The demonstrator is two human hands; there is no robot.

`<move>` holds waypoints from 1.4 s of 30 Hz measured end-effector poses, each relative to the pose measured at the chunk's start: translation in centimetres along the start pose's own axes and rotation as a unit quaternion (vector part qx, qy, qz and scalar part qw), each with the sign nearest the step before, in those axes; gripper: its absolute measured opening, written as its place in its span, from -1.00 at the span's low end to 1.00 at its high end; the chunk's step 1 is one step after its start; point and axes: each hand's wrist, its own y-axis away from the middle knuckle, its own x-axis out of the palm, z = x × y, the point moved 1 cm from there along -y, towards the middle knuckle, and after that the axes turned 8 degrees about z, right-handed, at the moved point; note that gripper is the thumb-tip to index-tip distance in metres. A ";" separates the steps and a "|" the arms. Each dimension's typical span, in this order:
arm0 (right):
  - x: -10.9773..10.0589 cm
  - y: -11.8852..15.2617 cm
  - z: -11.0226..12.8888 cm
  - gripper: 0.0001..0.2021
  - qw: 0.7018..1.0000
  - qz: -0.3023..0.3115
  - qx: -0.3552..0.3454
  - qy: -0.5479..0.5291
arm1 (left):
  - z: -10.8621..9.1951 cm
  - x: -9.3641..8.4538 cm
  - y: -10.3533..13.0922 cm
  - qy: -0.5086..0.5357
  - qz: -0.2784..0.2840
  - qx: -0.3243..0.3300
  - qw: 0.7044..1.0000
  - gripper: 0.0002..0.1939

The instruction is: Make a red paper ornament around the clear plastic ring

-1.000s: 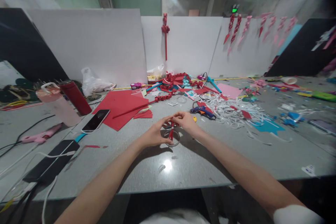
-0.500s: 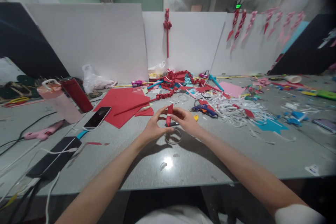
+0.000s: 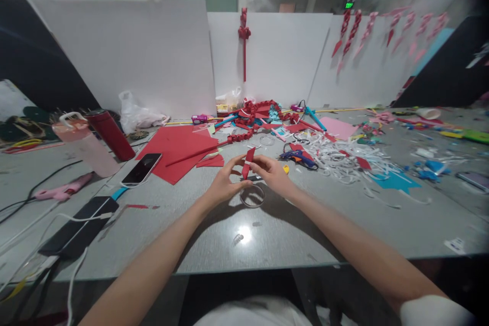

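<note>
Both my hands are raised over the middle of the table around a folded red paper strip [image 3: 249, 156] with a pale band across it. My left hand [image 3: 225, 181] curves around the strip's left side, its fingertips at the paper and its thumb near the strip's lower end. From the other side, my right hand [image 3: 270, 175] pinches the strip near its pale band. A thin round ring [image 3: 252, 206] lies on the table just below my fingers.
Red paper sheets [image 3: 178, 150] and a phone [image 3: 142, 169] lie to the left, near a power bank [image 3: 78, 229] with cables. A blue glue gun [image 3: 300, 159] and a heap of white strips [image 3: 340, 160] lie to the right. Bottles [image 3: 89, 147] stand at far left.
The red strip has tilted, its top leaning further right, and its pale band shows more clearly. My fingers have shifted slightly around it. The ring below has stayed in place.
</note>
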 end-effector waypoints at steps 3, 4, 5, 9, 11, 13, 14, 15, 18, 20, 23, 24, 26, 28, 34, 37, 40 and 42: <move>0.1 -0.1 -0.2 -0.63 1.000 -0.022 0.018 0.001 | 0.0 -0.1 0.1 -0.028 0.004 -0.021 0.999 -0.22; 0.1 -0.1 -0.3 -0.62 0.999 -0.028 0.022 -0.001 | 0.1 -0.1 0.1 -0.042 0.005 -0.027 0.999 -0.23; 0.1 -0.1 -0.3 -0.61 0.999 -0.033 0.025 -0.003 | 0.2 -0.1 0.2 -0.055 0.006 -0.030 0.998 -0.25; 0.0 0.0 -0.2 -0.55 0.997 -0.067 0.034 -0.009 | 0.7 0.1 0.4 -0.095 0.023 -0.011 0.995 -0.36; -0.1 0.0 -0.1 -0.51 0.996 -0.083 0.041 0.002 | 0.9 0.2 0.4 -0.102 0.030 -0.012 0.994 -0.36; -0.3 0.0 0.0 -0.46 0.995 -0.086 0.050 0.010 | 0.8 0.2 0.4 -0.099 0.032 -0.018 0.994 -0.34; -0.3 0.0 0.0 -0.46 0.995 -0.085 0.055 0.013 | 0.7 0.2 0.4 -0.095 0.033 -0.021 0.995 -0.34; -0.3 0.0 0.0 -0.47 0.995 -0.082 0.060 0.016 | 0.6 0.2 0.4 -0.091 0.034 -0.024 0.995 -0.33; -0.2 0.1 -0.1 -0.53 0.994 -0.078 0.068 0.033 | 0.2 0.1 0.5 -0.088 0.042 -0.036 0.995 -0.29; -0.1 0.2 -0.2 -0.55 0.994 -0.080 0.064 0.049 | 0.0 -0.1 0.5 -0.088 0.048 -0.044 0.994 -0.28; 0.0 0.3 -0.2 -0.59 0.991 -0.087 0.053 0.083 | 0.2 -0.4 0.3 -0.071 0.054 -0.069 0.994 -0.31; 0.0 0.3 -0.2 -0.60 0.990 -0.091 0.050 0.096 | 0.3 -0.5 0.2 -0.052 0.062 -0.089 0.993 -0.36; 0.1 0.4 -0.2 -0.61 0.988 -0.099 0.046 0.112 | 0.4 -0.8 0.0 0.012 0.079 -0.132 0.988 -0.50; 0.1 0.5 -0.1 -0.62 0.987 -0.106 0.042 0.117 | 0.3 -1.0 -0.2 0.077 0.095 -0.162 0.979 -0.67; 0.3 0.5 0.0 -0.61 0.985 -0.116 0.034 0.120 | 0.1 -1.0 -0.5 0.084 0.113 -0.209 0.968 -0.57; 0.1 0.3 -0.3 -0.59 0.987 -0.110 0.048 0.105 | 0.7 -1.1 -0.5 0.078 0.073 -0.220 0.970 -0.57; -0.1 0.1 -0.9 -0.56 0.991 -0.093 0.079 0.059 | 1.4 -1.2 -0.4 0.084 0.049 -0.228 0.969 -0.60; -0.2 0.1 -1.2 -0.55 0.992 -0.082 0.089 0.037 | 1.6 -1.2 -0.4 0.085 0.047 -0.229 0.969 -0.61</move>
